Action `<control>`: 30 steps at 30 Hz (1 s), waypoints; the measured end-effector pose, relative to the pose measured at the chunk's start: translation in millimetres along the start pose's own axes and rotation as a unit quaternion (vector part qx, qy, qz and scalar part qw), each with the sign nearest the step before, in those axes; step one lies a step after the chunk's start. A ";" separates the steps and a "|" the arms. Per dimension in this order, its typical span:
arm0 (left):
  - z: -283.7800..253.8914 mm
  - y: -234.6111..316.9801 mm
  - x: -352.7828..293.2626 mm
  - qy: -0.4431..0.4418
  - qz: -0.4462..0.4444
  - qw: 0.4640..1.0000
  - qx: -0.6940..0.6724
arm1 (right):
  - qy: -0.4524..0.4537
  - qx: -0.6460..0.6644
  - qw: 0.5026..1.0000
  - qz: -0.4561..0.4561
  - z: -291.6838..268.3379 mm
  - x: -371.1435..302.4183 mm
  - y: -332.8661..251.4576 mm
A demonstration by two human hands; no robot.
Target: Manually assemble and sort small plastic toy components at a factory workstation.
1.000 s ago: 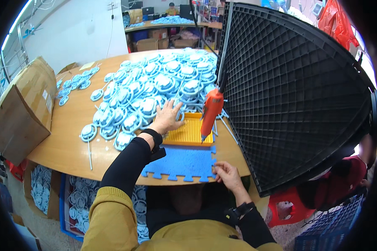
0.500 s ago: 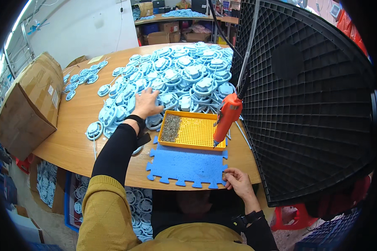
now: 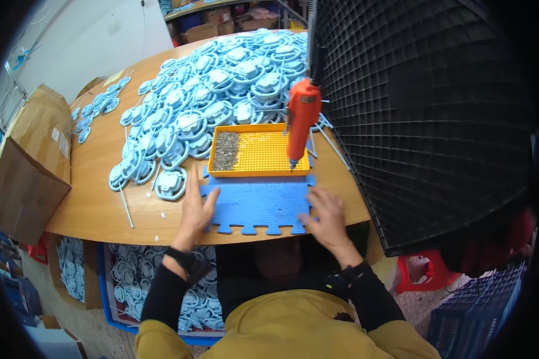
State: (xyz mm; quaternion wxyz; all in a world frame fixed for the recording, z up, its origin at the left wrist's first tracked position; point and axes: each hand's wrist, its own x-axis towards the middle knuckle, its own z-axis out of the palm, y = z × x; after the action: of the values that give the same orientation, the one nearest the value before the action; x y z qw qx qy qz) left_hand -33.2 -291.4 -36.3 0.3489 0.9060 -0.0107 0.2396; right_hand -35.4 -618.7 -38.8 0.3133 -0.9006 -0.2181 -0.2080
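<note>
My left hand (image 3: 194,206) is at the left edge of a blue foam mat (image 3: 257,206), its fingers stretched out and holding nothing. At the mat's right edge is my right hand (image 3: 327,218), with slightly bent fingers apart and nothing visible in them. Behind the mat stands a yellow tray (image 3: 260,173) with small metal screws (image 3: 226,151) heaped in its left part. An orange-red electric screwdriver (image 3: 303,116) hangs tip down over the tray's right end. A light-blue round plastic part (image 3: 170,183) lies just left of my left hand.
Many more light-blue parts form a large pile (image 3: 221,81) behind the tray. A cardboard box (image 3: 39,155) stands at the table's left, a tall black grid panel (image 3: 413,131) at the right. Below the table edge is a blue-rimmed crate (image 3: 108,293) full of similar parts.
My left hand has come back from the pile to the mat's left edge. My right hand has moved up along the right edge, its fingers spreading. The view has shifted.
</note>
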 end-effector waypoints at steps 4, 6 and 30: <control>11.4 7.6 -39.6 -0.079 0.042 0.983 0.158 | -0.042 -0.030 0.999 0.001 10.9 -12.0 1.1; 7.5 22.8 -58.3 -0.078 0.022 0.984 0.158 | -0.078 -0.020 0.997 0.007 -0.5 -13.0 -1.6; 10.0 77.8 -103.6 0.000 0.134 0.962 0.239 | 0.072 0.088 0.991 -0.066 -51.2 -101.2 -15.9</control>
State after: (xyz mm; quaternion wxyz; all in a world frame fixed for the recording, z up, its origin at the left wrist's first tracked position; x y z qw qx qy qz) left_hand -135.1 -371.9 -39.6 0.0866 0.9531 -0.0747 0.2801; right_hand -138.7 -667.5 -46.3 0.3914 -0.8359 -0.2715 -0.2727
